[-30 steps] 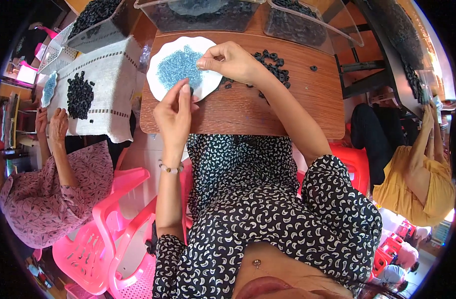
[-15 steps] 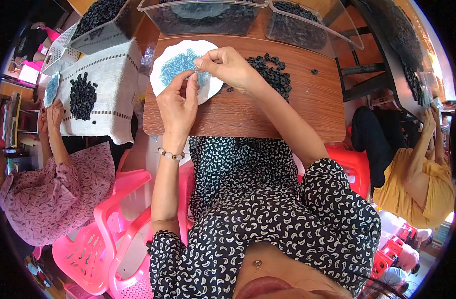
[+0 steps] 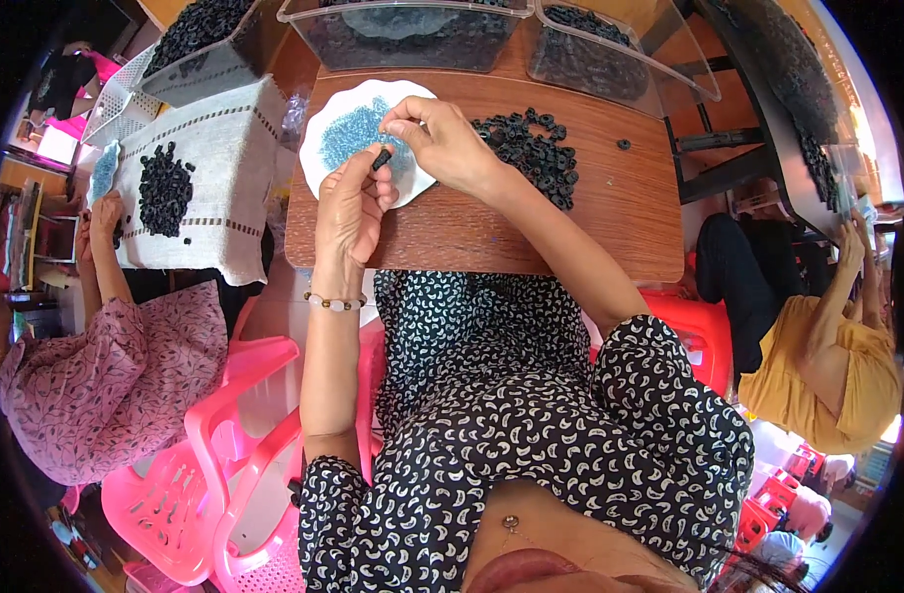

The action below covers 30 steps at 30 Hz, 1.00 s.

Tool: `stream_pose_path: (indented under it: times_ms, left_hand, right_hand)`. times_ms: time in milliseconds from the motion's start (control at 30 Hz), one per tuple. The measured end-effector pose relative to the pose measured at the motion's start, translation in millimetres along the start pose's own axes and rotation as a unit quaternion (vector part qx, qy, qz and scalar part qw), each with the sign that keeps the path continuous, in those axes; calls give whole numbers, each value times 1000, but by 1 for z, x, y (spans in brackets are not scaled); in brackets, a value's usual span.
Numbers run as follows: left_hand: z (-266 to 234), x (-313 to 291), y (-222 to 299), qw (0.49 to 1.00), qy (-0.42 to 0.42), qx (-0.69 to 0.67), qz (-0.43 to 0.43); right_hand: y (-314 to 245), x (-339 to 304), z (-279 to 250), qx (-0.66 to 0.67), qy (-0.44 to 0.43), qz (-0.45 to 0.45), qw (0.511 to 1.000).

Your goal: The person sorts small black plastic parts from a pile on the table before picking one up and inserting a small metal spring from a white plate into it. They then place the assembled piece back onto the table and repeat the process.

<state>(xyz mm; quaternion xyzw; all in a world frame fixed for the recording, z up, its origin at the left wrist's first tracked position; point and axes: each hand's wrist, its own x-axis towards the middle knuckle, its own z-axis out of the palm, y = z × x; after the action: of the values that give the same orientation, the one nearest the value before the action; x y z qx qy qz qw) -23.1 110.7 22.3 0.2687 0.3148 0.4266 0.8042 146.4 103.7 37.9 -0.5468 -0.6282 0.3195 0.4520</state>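
Note:
Between the thumb and fingers of my left hand [image 3: 349, 203] is a small black ring-shaped part [image 3: 381, 159], tilted on its side. My right hand [image 3: 440, 141] is closed in a pinch just above and right of it; whatever lies between those fingertips is too small to make out. Both hands are over a white scalloped plate [image 3: 315, 170] spread with small light-blue, see-through pieces [image 3: 348, 133]. To the right of the plate, partly behind my right forearm, lies a pile of black ring-shaped parts [image 3: 541, 158] on the brown wooden table [image 3: 452, 232].
Clear plastic bins [image 3: 407, 40] of black parts line the table's far edge. One loose black part [image 3: 623, 144] lies at the right. At left, a co-worker [image 3: 116, 366] sits by a cloth-covered table [image 3: 219, 178]; another person [image 3: 827, 366] works at right. Pink chairs [image 3: 175, 504] stand at lower left.
My left hand has turned, so the black part now shows in its fingers. The right hand has shifted slightly left and stays pinched. At left, the co-worker's hands have moved a little.

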Motion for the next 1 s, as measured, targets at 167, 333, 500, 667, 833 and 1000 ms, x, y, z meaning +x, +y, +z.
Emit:
stream_pose_path:
  times_ms: [167,333,500,667,833,1000]
  left_hand:
    - [-4,4,2,996,-34,-71,-37]
    - [-13,9,2,895,-150,-370,-199]
    - [-14,11,-1,852,-177,-434,-232]
    - [-16,12,1,851,-164,-439,-235]
    - [-6,5,2,956,-103,-250,-117]
    - [8,-5,4,977,47,166,127]
  right_hand:
    - [0,-1,-1,6,12,-28,1000]
    - [-3,0,-1,17,7,-31,999]
    - [0,0,0,127,-25,-23,991]
    - [-4,3,-7,109,-58,-36,992]
    - [-3,4,-10,92,-56,-39,993]
    - [-8,7,-17,57,-41,41,997]
